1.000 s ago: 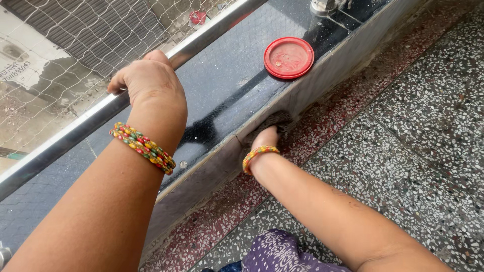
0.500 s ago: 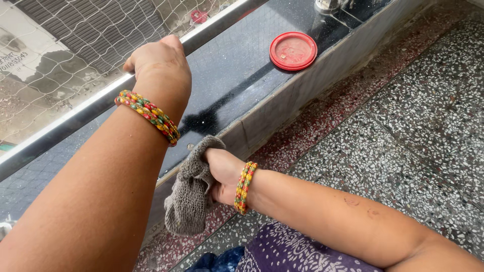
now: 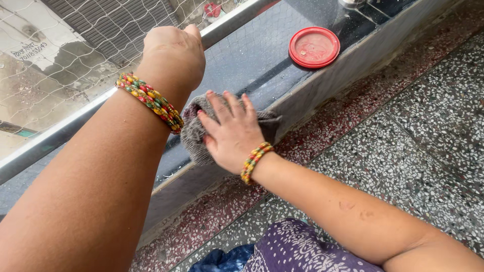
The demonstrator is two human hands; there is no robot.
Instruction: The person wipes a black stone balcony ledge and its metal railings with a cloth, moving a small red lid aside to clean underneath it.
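Black ledge (image 3: 242, 65); speckled terrazzo floor (image 3: 423, 131)

Soft, even daylight, sharp focus, faint shadows, no glare.

Black polished ledge (image 3: 242, 60) carries grey cloth (image 3: 194, 136), red lid (image 3: 314, 47).

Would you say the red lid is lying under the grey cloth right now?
No, the red lid lies uncovered further along the dark ledge, apart from the grey cloth under the right hand.
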